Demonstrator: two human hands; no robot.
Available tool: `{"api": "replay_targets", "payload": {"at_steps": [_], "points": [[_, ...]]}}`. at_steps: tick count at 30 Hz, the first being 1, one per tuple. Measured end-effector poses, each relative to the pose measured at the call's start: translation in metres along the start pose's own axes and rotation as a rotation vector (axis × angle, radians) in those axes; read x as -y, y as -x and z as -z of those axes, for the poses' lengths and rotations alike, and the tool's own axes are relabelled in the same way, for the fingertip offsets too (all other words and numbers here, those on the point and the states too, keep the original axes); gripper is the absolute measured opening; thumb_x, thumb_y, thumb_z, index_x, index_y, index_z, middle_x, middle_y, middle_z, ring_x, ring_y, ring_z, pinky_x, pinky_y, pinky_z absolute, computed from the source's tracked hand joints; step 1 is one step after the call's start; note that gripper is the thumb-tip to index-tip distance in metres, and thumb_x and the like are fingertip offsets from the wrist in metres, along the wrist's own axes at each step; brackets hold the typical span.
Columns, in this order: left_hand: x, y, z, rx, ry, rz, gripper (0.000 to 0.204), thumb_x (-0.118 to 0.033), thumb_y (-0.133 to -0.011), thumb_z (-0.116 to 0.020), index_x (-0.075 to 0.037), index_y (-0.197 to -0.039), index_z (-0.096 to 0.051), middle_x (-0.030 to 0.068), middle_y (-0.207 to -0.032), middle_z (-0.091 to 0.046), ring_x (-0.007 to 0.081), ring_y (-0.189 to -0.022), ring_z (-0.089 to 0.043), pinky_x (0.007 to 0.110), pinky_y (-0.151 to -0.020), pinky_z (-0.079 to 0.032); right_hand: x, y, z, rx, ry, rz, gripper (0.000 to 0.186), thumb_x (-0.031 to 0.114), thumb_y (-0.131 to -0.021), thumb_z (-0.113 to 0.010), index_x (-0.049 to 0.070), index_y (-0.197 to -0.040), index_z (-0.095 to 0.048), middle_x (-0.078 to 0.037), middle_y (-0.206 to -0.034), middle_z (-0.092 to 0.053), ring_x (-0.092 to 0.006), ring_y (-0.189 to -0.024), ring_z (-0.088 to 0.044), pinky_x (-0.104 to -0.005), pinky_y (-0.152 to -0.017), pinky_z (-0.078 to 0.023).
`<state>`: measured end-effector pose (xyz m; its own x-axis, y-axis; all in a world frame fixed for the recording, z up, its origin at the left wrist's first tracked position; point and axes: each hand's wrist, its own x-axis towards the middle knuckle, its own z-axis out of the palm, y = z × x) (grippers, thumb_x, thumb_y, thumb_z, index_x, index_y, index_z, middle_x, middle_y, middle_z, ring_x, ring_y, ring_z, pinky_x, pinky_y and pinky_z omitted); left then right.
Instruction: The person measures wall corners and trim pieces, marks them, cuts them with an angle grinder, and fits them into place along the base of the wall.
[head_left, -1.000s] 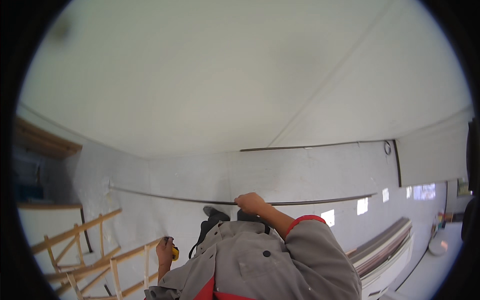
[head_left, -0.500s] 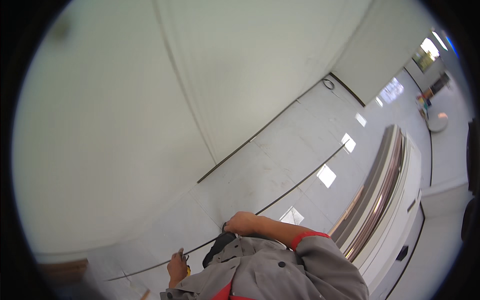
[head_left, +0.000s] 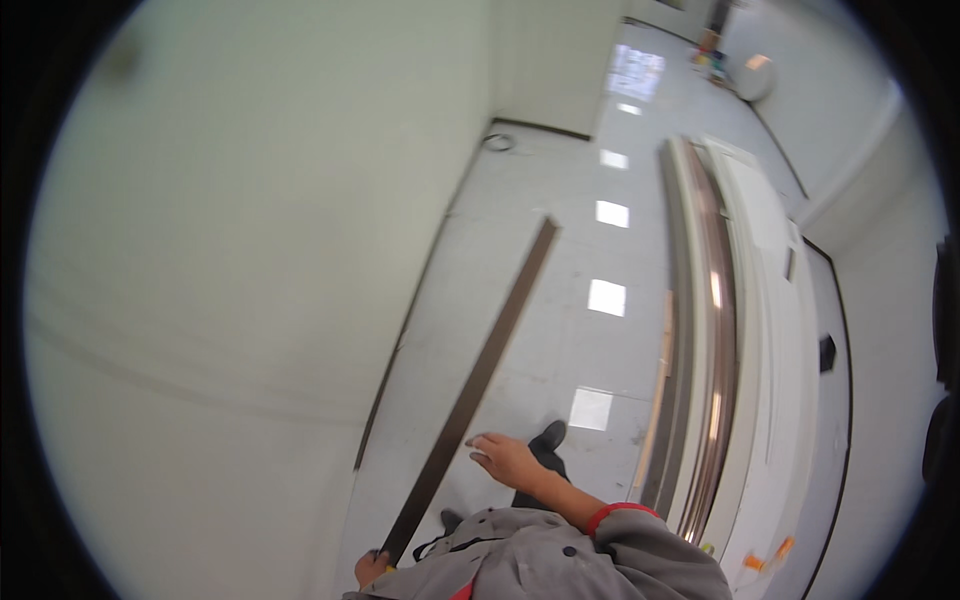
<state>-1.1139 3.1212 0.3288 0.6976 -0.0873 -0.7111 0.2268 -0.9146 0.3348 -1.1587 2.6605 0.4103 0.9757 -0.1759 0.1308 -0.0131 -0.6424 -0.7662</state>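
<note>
A long dark brown flat strip (head_left: 483,365) slants up from the bottom of the view across the floor ahead of me. My left hand (head_left: 372,565), low at the bottom edge and partly cut off by my jacket, grips its near end, with a bit of a yellow object, seen earlier as a tape measure, beside the fingers. My right hand (head_left: 500,458) is open beside the strip, fingers spread toward it; whether a fingertip touches it I cannot tell. My dark boot (head_left: 550,436) shows on the tiled floor behind that hand.
A white wall (head_left: 200,250) with a dark skirting line runs along my left, a black coil (head_left: 499,142) at its far end. On my right lies a long stack of white, grey and copper-coloured profiles (head_left: 750,330), with an orange tool (head_left: 770,555) near its close end. Clutter (head_left: 710,55) stands far back.
My view has swung right, along the corridor. The strip, earlier crosswise, now points forward with its broad face showing. My right hand has opened from its grip on the strip.
</note>
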Motion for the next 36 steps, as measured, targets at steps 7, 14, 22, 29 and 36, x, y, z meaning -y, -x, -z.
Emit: {"api": "replay_targets", "payload": {"at_steps": [7, 14, 22, 29, 36], "points": [[-0.208, -0.112, -0.048, 0.187, -0.185, -0.066, 0.043, -0.041, -0.087, -0.068, -0.002, -0.102, -0.073, 0.0232, -0.089, -0.07, 0.0392, -0.086, -0.069, 0.043, -0.078, -0.052, -0.172, 0.062, 0.172, 0.163, 0.101, -0.299, 0.019, 0.025, -0.098, -0.054, 0.009, -0.103, -0.063, -0.012, -0.099, -0.066, -0.0351, -0.091, -0.066, -0.0458, -0.077, -0.054], [-0.409, -0.207, -0.083, 0.261, -0.248, -0.104, 0.047, -0.045, -0.087, -0.068, -0.001, -0.105, -0.073, 0.0241, -0.093, -0.071, 0.0384, -0.089, -0.069, 0.043, -0.08, -0.053, -0.282, 0.015, 0.352, 0.042, 0.223, -0.526, 0.024, 0.027, -0.097, -0.057, 0.011, -0.111, -0.067, -0.011, -0.107, -0.069, -0.0341, -0.097, -0.067, -0.0459, -0.081, -0.055], [-0.62, -0.346, -0.137, 0.292, -0.282, -0.08, 0.053, -0.049, -0.088, -0.068, -0.001, -0.109, -0.072, 0.0251, -0.098, -0.071, 0.0374, -0.093, -0.07, 0.042, -0.083, -0.053, -0.488, 0.009, 0.489, -0.158, 0.241, -0.804, 0.024, 0.029, -0.092, -0.061, 0.007, -0.099, -0.067, -0.017, -0.096, -0.07, -0.0387, -0.093, -0.066, -0.0496, -0.08, -0.053], [-0.915, -0.461, -0.178, 0.34, -0.746, -0.831, 0.051, -0.047, -0.09, -0.067, 0.002, -0.101, -0.071, 0.0234, -0.091, -0.071, 0.0373, -0.088, -0.07, 0.044, -0.076, -0.053, -0.601, 0.193, 0.508, -0.642, 0.045, -1.459, 0.032, 0.028, -0.086, -0.063, -0.003, -0.082, -0.07, -0.014, -0.073, -0.071, -0.0213, -0.062, -0.07, -0.0369, -0.056, -0.055], [-1.265, -0.487, -0.185, 0.287, -0.135, -0.268, 0.038, -0.03, -0.087, -0.075, 0.007, -0.093, -0.068, 0.0162, -0.084, -0.069, 0.0261, -0.072, -0.065, 0.041, -0.066, -0.05, -0.627, 0.03, 0.523, -0.703, -0.789, -1.616, 0.024, 0.028, -0.094, -0.06, 0.008, -0.105, -0.068, -0.014, -0.086, -0.071, -0.0331, -0.082, -0.068, -0.0431, -0.075, -0.053]]}}
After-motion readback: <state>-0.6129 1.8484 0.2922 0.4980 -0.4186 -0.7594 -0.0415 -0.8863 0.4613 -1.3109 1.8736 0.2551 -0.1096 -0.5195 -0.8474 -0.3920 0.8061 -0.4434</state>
